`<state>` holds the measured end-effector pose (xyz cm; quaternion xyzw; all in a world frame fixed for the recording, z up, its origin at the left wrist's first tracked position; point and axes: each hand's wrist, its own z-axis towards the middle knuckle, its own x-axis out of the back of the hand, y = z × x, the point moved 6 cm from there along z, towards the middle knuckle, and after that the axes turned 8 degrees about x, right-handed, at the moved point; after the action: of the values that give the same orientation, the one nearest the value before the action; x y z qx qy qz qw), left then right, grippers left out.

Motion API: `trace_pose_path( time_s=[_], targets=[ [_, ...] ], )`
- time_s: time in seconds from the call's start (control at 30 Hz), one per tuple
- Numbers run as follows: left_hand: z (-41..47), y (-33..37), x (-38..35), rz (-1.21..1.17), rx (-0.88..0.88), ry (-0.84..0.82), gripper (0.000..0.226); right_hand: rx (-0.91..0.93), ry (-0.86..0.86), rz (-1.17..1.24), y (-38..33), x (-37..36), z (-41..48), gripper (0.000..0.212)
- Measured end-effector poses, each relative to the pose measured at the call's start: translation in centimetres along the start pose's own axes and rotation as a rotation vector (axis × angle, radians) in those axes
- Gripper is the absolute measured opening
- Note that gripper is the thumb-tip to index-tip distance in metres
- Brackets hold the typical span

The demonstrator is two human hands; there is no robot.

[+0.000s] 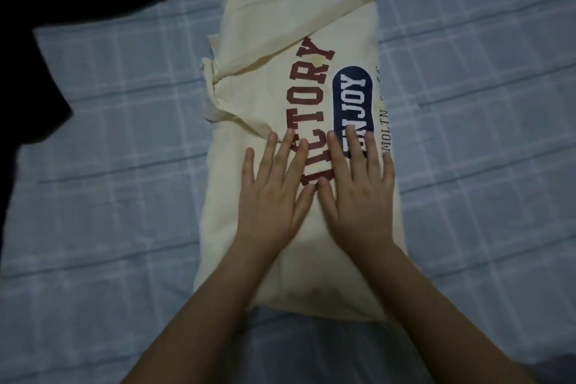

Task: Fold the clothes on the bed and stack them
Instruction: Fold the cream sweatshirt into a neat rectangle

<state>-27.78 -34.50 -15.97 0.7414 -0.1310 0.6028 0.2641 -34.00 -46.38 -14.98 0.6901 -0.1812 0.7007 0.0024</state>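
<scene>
A cream T-shirt [268,90] lies in the middle of the bed, its sides folded in to make a long narrow strip. Red letters and a dark blue oval with white letters are printed on it. One sleeve is folded across its far end. My left hand [274,190] lies flat on the shirt's lower middle with its fingers spread and straight. My right hand [358,187] presses flat beside it, over the printed letters. The two thumbs nearly touch.
The bed is covered by a light blue checked sheet [124,165]. A black cloth [34,72] lies at the left edge and along the far left corner. Beyond the sheet's far edge all is dark.
</scene>
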Motion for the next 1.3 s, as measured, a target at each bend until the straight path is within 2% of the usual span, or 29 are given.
trace_pose_path(
  time_s=[0.13,0.2,0.23,0.3,0.37,0.43,0.5,0.6,0.73,0.83,1.03,1.13,1.2,1.3],
  targets=[
    [-0.3,-0.5,2.8,-0.134,-0.049,0.092,0.057,0.022,0.109,0.216,1.0,1.9,0.1,0.059],
    [0.7,-2.8,5.6,-0.207,-0.007,0.234,0.058,-0.090,0.137,0.351,3.4,3.3,0.9,0.060],
    [1.6,-4.6,6.8,-0.265,0.083,0.285,0.061,-0.175,0.114,0.441,4.8,3.6,1.6,0.061],
    [3.4,-7.6,7.3,-0.503,0.305,0.207,0.071,-0.286,0.039,0.709,6.7,3.4,3.3,0.061],
    [4.6,-8.4,5.8,-0.737,0.396,0.056,0.077,-0.297,-0.002,0.862,7.2,3.2,4.8,0.060],
    [4.9,-8.0,4.6,-0.727,0.380,0.004,0.077,-0.257,-0.032,0.849,7.2,3.0,5.8,0.062],
    [5.0,-7.9,4.2,-0.678,0.340,0.021,0.075,-0.238,-0.063,0.813,7.0,3.0,5.7,0.069],
    [4.1,-9.0,4.2,-0.752,0.333,0.027,0.082,-0.211,-0.109,0.754,6.8,2.8,3.0,0.081],
    [-2.6,-10.1,3.0,-0.848,0.435,-0.055,0.096,-0.194,-0.186,0.709,6.0,2.2,-4.3,0.093],
    [-8.2,-9.1,2.0,-0.842,0.371,-0.090,0.097,-0.188,-0.237,0.726,4.8,1.9,-9.1,0.095],
    [-13.5,-8.4,1.3,-0.914,0.315,-0.251,0.085,-0.214,-0.233,0.838,3.8,2.2,-14.0,0.088],
    [-14.6,-8.0,1.5,-0.915,0.318,-0.269,0.066,-0.219,-0.258,0.828,3.3,2.6,-15.3,0.083],
    [-15.0,-8.2,2.0,-0.924,0.359,-0.218,0.051,-0.248,-0.169,0.792,3.4,3.7,-15.8,0.074],
    [-15.1,-8.3,4.4,-0.946,0.420,-0.114,0.041,-0.343,0.068,0.725,3.7,6.5,-16.1,0.052]
  ],
)
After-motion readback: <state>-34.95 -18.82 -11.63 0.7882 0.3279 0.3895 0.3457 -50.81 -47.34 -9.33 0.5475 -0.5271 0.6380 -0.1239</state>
